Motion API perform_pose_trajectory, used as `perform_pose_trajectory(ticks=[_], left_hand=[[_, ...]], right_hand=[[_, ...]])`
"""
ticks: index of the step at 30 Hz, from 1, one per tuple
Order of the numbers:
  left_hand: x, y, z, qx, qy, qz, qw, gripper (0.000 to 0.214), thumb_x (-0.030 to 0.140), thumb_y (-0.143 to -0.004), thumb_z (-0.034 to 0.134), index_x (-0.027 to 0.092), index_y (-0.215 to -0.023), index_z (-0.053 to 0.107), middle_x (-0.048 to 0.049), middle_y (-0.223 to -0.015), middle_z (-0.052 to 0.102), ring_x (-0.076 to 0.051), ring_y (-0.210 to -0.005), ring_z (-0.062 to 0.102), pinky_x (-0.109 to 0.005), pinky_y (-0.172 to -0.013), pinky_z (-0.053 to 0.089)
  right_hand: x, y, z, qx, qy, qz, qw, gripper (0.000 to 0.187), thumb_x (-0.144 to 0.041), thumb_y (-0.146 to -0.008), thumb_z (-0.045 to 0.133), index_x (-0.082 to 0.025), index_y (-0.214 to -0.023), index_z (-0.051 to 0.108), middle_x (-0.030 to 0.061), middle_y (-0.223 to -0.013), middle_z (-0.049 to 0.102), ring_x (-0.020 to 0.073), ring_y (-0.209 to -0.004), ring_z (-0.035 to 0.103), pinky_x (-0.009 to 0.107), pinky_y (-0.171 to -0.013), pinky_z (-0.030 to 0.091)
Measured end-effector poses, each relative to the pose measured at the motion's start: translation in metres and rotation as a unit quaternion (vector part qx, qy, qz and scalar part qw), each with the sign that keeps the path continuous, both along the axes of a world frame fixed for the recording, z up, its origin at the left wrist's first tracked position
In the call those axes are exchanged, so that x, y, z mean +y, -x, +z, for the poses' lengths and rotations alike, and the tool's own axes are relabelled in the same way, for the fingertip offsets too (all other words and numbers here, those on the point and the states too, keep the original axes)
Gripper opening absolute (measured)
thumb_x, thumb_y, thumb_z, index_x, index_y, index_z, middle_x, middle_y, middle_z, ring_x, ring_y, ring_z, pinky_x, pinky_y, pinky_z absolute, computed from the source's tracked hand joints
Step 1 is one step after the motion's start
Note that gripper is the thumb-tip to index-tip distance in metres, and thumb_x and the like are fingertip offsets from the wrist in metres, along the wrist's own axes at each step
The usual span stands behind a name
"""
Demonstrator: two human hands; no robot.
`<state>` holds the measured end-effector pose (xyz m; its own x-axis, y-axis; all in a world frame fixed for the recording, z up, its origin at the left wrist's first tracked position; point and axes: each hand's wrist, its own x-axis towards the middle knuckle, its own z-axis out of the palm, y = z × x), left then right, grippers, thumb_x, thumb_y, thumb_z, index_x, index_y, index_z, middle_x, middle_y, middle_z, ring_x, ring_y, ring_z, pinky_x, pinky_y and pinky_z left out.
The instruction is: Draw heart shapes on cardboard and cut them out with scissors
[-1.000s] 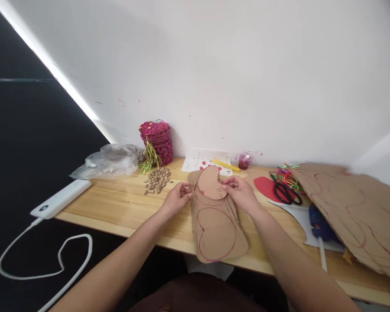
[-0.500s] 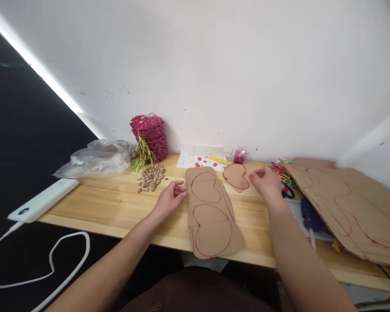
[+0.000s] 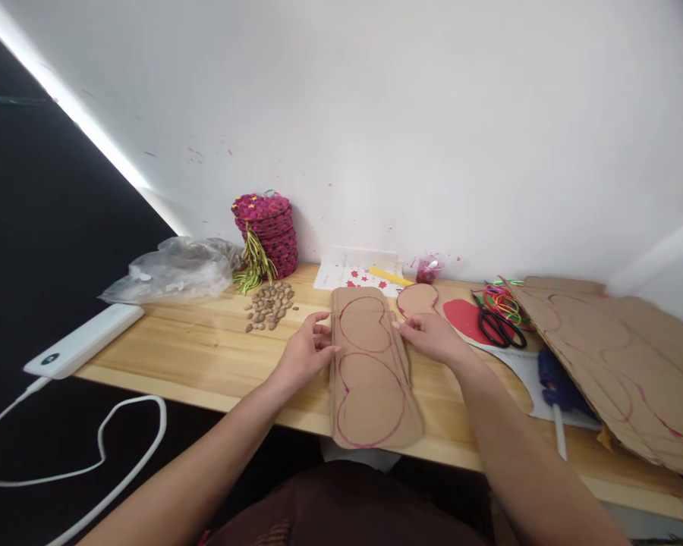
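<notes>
A long brown cardboard strip (image 3: 369, 379) with two red-outlined kidney shapes lies on the wooden table (image 3: 205, 356), its near end over the front edge. My left hand (image 3: 306, 353) pinches the strip's left edge with curled fingers. My right hand (image 3: 429, 337) pinches the strip's right edge. A cut-out cardboard kidney shape (image 3: 417, 299) lies flat just beyond my right hand, apart from it.
Black scissors (image 3: 498, 330), coloured rubber bands (image 3: 504, 302) and a red foam shape (image 3: 464, 317) lie right. A large marked cardboard sheet (image 3: 620, 364) covers the far right. A seed pile (image 3: 269, 305), a crochet stack (image 3: 266, 235), a plastic bag (image 3: 171, 269) and a white power bank (image 3: 83, 341) are left.
My right hand carried the cut-out shape off the strip, set it down to the right, let go, and came back to the strip's right edge. My left hand stayed at the left edge.
</notes>
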<state>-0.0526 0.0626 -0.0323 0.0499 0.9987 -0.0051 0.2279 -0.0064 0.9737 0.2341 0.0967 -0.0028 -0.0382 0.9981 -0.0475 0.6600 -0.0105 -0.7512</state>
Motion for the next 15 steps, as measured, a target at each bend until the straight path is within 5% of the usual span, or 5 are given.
perform_pose_trajectory(ticks=[6, 11, 15], left_hand=[[0.004, -0.007, 0.008, -0.176, 0.040, 0.023, 0.983, 0.089, 0.025, -0.065, 0.091, 0.018, -0.141, 0.046, -0.0077, -0.110, 0.068, -0.018, -0.086, 0.072, -0.039, -0.084, 0.059], [0.014, -0.015, 0.026, -0.290, 0.090, -0.053, 0.951, 0.062, 0.031, -0.061, 0.095, 0.016, -0.112, 0.063, -0.0072, -0.099, 0.075, -0.018, -0.086, 0.071, -0.032, -0.082, 0.055], [0.022, -0.027, 0.038, -0.267, 0.104, -0.078, 0.955, 0.052, 0.047, -0.065, 0.093, 0.018, -0.100, 0.068, -0.0018, -0.089, 0.071, -0.013, -0.072, 0.065, -0.026, -0.067, 0.050]], right_hand=[[-0.001, 0.006, 0.005, 0.190, 0.041, -0.004, 0.981, 0.042, -0.061, -0.070, 0.077, -0.025, -0.080, 0.057, -0.0034, -0.061, 0.066, 0.0165, -0.052, 0.060, 0.027, -0.048, 0.046], [0.002, 0.007, 0.009, 0.295, 0.003, -0.040, 0.955, 0.052, -0.069, -0.065, 0.077, -0.023, -0.086, 0.062, 0.0022, -0.075, 0.073, 0.0198, -0.063, 0.067, 0.031, -0.056, 0.053], [0.007, 0.007, 0.003, 0.323, -0.080, -0.103, 0.937, 0.055, -0.073, -0.066, 0.075, -0.025, -0.086, 0.058, 0.0032, -0.080, 0.073, 0.0224, -0.073, 0.070, 0.033, -0.064, 0.057]])
